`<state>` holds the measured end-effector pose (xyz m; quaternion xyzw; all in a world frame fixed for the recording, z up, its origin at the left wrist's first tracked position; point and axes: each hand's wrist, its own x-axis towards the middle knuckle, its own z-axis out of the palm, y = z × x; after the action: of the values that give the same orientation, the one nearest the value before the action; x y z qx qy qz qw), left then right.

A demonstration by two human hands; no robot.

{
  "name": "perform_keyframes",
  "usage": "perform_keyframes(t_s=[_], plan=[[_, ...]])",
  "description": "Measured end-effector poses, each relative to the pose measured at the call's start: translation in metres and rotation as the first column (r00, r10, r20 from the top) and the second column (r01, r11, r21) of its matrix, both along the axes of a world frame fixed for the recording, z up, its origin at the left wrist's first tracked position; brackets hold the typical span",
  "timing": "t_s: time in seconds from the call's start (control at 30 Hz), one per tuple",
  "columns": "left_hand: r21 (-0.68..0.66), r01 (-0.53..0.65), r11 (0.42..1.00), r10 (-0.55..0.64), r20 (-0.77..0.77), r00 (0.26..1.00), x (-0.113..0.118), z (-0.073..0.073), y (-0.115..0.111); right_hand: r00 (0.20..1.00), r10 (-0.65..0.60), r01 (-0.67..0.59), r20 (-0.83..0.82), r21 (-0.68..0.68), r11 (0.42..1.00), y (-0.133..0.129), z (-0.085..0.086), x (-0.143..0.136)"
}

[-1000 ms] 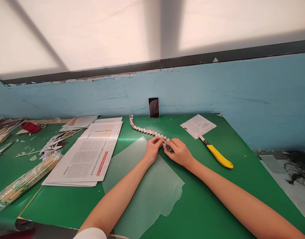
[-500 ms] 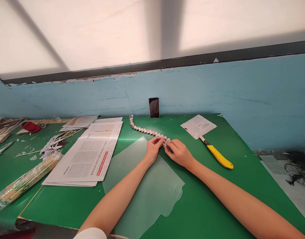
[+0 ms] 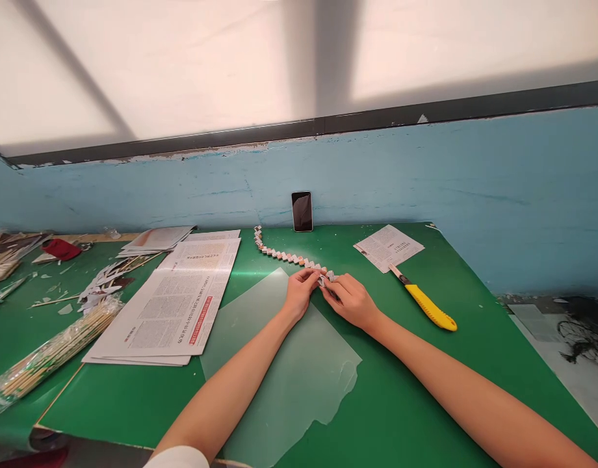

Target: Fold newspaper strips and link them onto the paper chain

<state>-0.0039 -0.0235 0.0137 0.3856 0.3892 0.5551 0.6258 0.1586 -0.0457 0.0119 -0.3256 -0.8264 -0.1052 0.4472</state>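
A zigzag chain of folded paper [image 3: 279, 255] curves across the green table from near the wall to my hands. My left hand [image 3: 301, 292] pinches its near end between thumb and fingers. Close beside it, my right hand [image 3: 352, 299] is closed on the same end, fingers bent around a small folded piece. My fingertips partly hide that piece. Beneath my left forearm lies a translucent sheet [image 3: 289, 383] with a ragged right edge.
Folded newspapers [image 3: 172, 305] lie left, beside bagged bamboo sticks [image 3: 60, 351] and paper scraps [image 3: 101, 286]. A phone [image 3: 302, 211] leans on the blue wall. To the right, a yellow utility knife [image 3: 430, 308] touches a newspaper square [image 3: 389, 247] with its blade end.
Almost nothing differs. Both hands stay at the chain's end, with only a slight shift of the fingers.
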Motion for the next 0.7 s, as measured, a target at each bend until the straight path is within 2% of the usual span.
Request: perform_keyframes(t_s=[0.33,0.5,0.7], plan=[[0.006,0.008,1.0,-0.008,-0.002,1.0,-0.001,0.0,0.001,0.997,0.02,-0.026,0.08,0.07,0.997,-0.001,0.01,0.0],[0.007,0.01,1.0,-0.01,0.013,1.0,-0.001,0.001,0.001,0.999,-0.024,0.023,0.042,0.018,1.0,-0.002,0.009,-0.004],[0.026,0.007,1.0,-0.006,-0.022,1.0,0.0,-0.001,0.0,0.991,-0.106,0.1,-0.083,-0.076,0.992,-0.002,0.004,-0.007]])
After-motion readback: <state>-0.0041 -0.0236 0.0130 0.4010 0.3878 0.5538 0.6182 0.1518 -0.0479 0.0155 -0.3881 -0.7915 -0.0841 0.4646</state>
